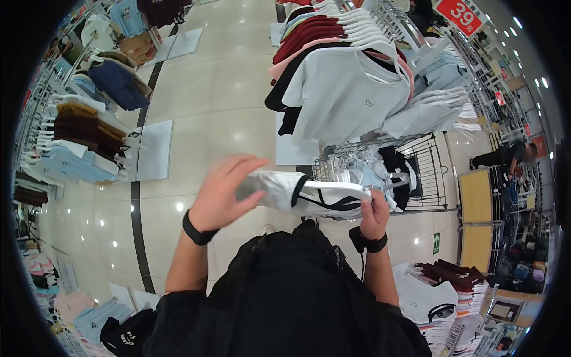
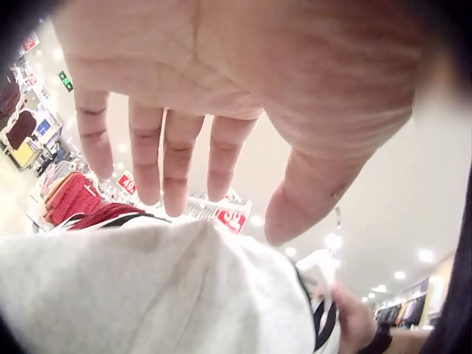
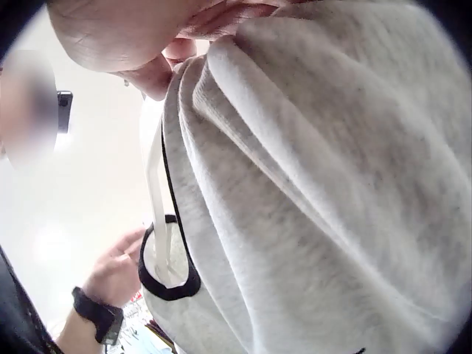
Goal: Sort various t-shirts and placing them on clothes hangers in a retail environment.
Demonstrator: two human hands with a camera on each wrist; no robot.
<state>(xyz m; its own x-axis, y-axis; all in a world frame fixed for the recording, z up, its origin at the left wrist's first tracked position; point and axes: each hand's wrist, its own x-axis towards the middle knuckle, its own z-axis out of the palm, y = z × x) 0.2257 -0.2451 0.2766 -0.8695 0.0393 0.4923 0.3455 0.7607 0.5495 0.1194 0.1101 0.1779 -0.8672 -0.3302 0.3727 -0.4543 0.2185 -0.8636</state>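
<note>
L hand [image 1: 229,193] wide, fingers straight, by the grey-white shirt's [image 1: 275,188] 9 o'clock end; can't tell if touching. R hand [image 1: 375,214] pinches the 3 o'clock end, w/ white hanger [image 1: 336,185]. Shirt's long axis approx 9-to-3, in front of torso. L wrist cam bares the palm [image 2: 199,59], hidden from head cam; R wrist cam shows hanger thru black-trimmed opening [image 3: 171,292]. Just beyond, 2 o'clock: wire cart [image 1: 351,147] w/ clothes [image 1: 369,169]; farther, 1 o'clock: hung tees [image 1: 342,95].

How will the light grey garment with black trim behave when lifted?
The garment is probably floppy: its cloth bunches in soft folds. Its white hanger looks straight, so that part may stay stiffer. Probably light, being cloth.
</note>
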